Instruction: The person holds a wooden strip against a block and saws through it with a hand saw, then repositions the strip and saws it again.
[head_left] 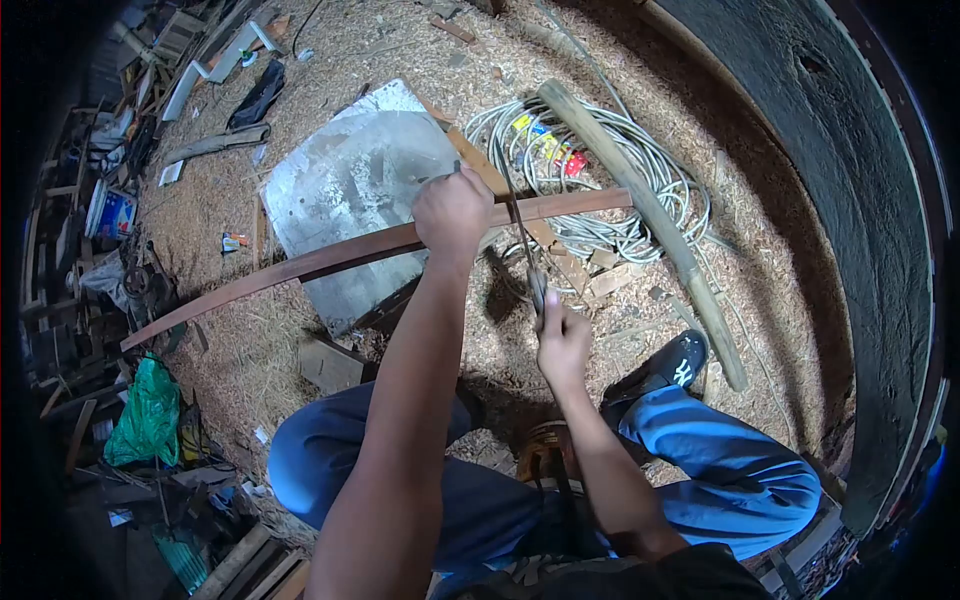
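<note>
My left hand [455, 212] is closed over a long reddish-brown wooden strip [350, 246], which slants across the view above a grey-white, worn square panel [350, 170]. In my right hand [563, 345] is the dark handle of a long-bladed hand tool [520, 228], its fingers wrapped round it. The narrow blade, seen nearly edge-on, points away from me and crosses the strip just right of my left hand. Whether it is a saw or a knife I cannot tell. A small dark tip shows above my left fist.
A coil of grey cable [640, 225] lies right of the strip, with a thick wooden pole [640, 185] across it. Wood shavings cover the ground [400, 50]. Scrap wood and a green plastic bag [145, 415] are at left; a dark curved wall [850, 180] stands at right.
</note>
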